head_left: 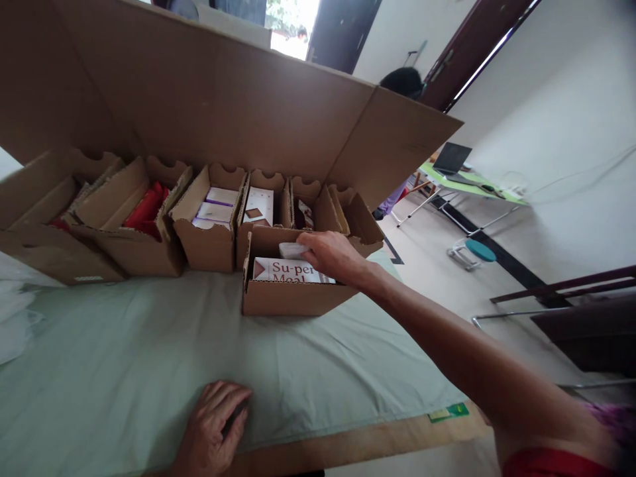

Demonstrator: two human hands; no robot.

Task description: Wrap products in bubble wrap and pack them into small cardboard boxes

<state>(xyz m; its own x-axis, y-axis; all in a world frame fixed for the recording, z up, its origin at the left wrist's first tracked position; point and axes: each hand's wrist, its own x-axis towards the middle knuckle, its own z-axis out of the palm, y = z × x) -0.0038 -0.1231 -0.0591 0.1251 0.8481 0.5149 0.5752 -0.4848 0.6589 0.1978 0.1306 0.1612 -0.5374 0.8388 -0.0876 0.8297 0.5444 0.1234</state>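
My right hand (pixel 330 253) reaches over the front cardboard bin (pixel 288 299), its fingers closed on a small white packet (pixel 292 250). The packet is just above the bin's contents, partly covered by my fingers; its kind is unclear. Inside that bin stands a white box (pixel 285 270) printed "Su-per Meal". My left hand (pixel 213 424) rests on the pale green cloth (pixel 149 344) near the table's front edge. Its fingers are loosely curled in towards the thumb, and nothing shows in them.
Behind the front bin runs a row of cardboard bins, holding red packets (pixel 148 209), white-purple boxes (pixel 214 207) and a white patterned box (pixel 258 207). A tall cardboard panel (pixel 238 99) stands behind them. Clear plastic (pixel 14 318) lies left. A green table with a laptop (pixel 452 159) stands right.
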